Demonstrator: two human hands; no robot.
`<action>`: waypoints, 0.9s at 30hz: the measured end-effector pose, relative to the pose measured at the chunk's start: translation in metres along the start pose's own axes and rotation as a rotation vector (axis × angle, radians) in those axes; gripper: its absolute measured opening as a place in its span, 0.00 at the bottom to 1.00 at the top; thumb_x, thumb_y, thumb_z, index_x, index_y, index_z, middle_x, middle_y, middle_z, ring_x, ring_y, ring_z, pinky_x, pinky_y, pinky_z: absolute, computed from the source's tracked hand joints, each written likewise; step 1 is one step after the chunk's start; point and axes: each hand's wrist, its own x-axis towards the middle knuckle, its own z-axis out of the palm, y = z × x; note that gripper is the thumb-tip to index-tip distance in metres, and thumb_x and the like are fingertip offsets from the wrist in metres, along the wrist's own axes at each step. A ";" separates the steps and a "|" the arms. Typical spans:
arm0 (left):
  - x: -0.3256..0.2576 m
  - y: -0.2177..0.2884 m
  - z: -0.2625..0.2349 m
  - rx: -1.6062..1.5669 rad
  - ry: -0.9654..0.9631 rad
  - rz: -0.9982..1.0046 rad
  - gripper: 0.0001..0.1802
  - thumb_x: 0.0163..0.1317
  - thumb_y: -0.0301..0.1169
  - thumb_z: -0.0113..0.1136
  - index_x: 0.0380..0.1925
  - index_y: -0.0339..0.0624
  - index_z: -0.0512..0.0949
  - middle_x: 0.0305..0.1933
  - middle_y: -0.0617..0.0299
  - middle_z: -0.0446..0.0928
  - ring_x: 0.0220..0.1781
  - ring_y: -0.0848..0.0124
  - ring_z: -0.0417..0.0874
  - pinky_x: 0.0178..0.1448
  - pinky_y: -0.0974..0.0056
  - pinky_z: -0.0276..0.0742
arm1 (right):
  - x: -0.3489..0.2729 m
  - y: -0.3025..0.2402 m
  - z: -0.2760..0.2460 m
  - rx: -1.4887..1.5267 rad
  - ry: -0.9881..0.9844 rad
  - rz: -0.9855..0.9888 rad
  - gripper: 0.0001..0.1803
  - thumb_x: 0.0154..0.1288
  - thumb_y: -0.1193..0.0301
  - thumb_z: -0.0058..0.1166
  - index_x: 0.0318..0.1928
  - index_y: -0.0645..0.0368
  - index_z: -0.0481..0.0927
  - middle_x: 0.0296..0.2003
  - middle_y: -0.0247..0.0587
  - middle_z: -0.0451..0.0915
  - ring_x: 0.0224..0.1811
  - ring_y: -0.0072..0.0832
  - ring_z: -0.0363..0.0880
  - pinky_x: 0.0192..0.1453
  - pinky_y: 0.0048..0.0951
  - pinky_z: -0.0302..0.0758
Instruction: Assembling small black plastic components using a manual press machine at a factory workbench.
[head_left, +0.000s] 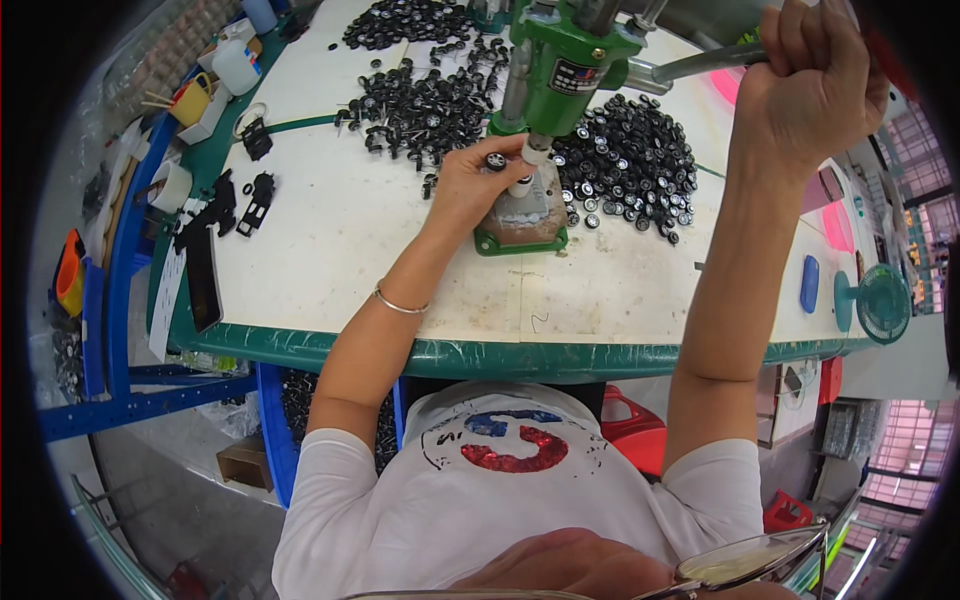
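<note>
A green hand-lever press (pixel 570 75) stands on the table in front of me. My right hand (pixel 815 85), raised at the upper right, is wrapped round its metal lever (pixel 705 63). Down at the press, my left hand (pixel 465 185) has its fingers pinched at the white post (pixel 521 187) under the ram. A small black toy wheel (pixel 496 161) with a silver hub sits between the fingers of that hand. Whatever lies between ram and post is partly hidden by my fingertips.
Loose black wheels (pixel 640 160) are heaped right of the press; wheels with thin axles (pixel 430 105) spread to its left. Black plastic chassis parts (pixel 257 205) and a phone-like black slab (pixel 204 280) lie at left. A blue case (pixel 809 284) and green fan (pixel 882 303) are at right.
</note>
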 end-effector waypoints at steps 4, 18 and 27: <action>0.002 -0.008 -0.001 -0.005 -0.027 0.063 0.17 0.56 0.26 0.67 0.47 0.40 0.82 0.35 0.68 0.81 0.36 0.82 0.78 0.41 0.73 0.75 | 0.023 0.008 0.014 0.090 -0.045 0.262 0.17 0.64 0.73 0.53 0.53 0.65 0.74 0.17 0.19 0.57 0.13 0.09 0.50 0.15 0.14 0.47; -0.011 0.000 -0.078 -0.237 0.132 -0.302 0.14 0.58 0.26 0.61 0.45 0.41 0.79 0.26 0.67 0.76 0.29 0.79 0.75 0.33 0.75 0.69 | 0.033 0.096 0.003 0.247 -0.230 0.889 0.10 0.68 0.63 0.52 0.33 0.54 0.74 0.20 0.24 0.68 0.17 0.17 0.65 0.19 0.20 0.64; -0.037 -0.011 -0.072 0.756 -0.034 -0.017 0.13 0.48 0.29 0.71 0.35 0.38 0.83 0.24 0.61 0.78 0.26 0.72 0.77 0.35 0.68 0.73 | -0.098 0.066 -0.149 -0.518 -0.565 0.985 0.12 0.67 0.64 0.55 0.47 0.55 0.81 0.29 0.27 0.76 0.30 0.15 0.72 0.34 0.20 0.71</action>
